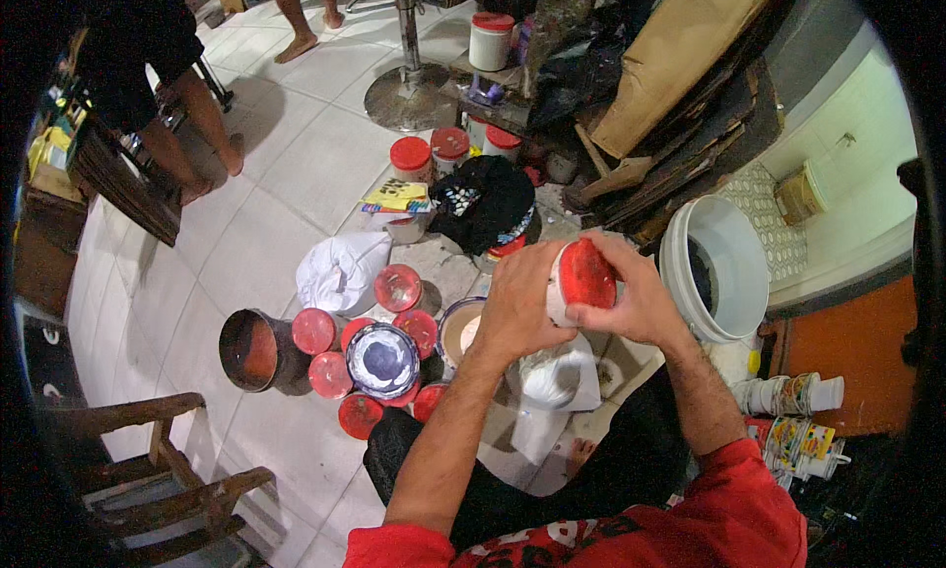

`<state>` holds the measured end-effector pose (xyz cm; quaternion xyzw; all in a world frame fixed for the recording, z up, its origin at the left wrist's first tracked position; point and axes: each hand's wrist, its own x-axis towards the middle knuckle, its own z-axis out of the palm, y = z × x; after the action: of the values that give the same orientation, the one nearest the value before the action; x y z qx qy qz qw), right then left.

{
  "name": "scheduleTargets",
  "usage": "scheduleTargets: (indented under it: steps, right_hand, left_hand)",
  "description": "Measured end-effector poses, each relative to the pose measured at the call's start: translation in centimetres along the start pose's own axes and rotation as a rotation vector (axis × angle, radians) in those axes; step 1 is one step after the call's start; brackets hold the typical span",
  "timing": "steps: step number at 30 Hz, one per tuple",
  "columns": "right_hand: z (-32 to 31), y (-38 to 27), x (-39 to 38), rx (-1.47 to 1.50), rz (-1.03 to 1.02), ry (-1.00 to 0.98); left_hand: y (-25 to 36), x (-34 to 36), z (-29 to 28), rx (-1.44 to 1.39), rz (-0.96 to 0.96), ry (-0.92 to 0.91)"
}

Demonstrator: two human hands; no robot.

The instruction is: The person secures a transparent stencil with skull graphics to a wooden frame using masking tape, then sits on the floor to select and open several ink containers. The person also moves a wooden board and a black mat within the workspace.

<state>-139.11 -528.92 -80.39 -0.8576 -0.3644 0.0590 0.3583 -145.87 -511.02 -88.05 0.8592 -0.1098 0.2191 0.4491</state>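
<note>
In front of me, both hands grip a white plastic jar with a red lid (pixel 588 275), tilted so that its lid faces right. My left hand (pixel 520 297) wraps round the jar's body. My right hand (pixel 639 290) has its fingers and thumb pressed on the lid's edge. Below them a white plastic bag (pixel 554 376) sits on the floor, and a wide round container (pixel 455 327) with beige contents is partly hidden by my left hand. Left of that, an open tub smeared with white and dark paint (pixel 384 359) stands among several red-lidded jars (pixel 330 374).
A large white bucket (pixel 759 272) stands right of my hands. Farther left are a white sack (pixel 342 272) and a dark metal can (pixel 258 349). Black cloth (pixel 483 203) and cardboard (pixel 680 66) lie beyond. A wooden chair (pixel 168 460) is at lower left; other people's bare feet show behind.
</note>
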Motion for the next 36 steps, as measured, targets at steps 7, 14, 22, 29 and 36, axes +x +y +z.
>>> scheduleTargets:
  steps: [7,14,22,29,36]
  right_hand:
    - [-3.4,1.3,1.7,0.061,-0.379,-0.287]
    - [-4.6,2.3,2.9,0.342,-0.402,-0.452]
    - [-6.7,2.6,1.0,0.652,-0.039,-0.203]
    - [-2.4,1.7,-1.1,0.799,0.071,-0.224]
    - [-1.6,0.5,-0.7,0.064,-0.239,-0.158]
  left_hand:
    - [0.8,-0.2,-1.0,-0.299,-0.154,-0.152]
    - [-0.2,-0.7,-1.4,-0.514,-0.164,-0.277]
    - [-0.2,-0.7,-1.5,-0.451,-0.109,-0.171]
    - [1.3,-1.0,-0.5,-0.384,-0.143,-0.03]
    - [-0.7,-1.5,0.7,-0.382,-0.152,-0.007]
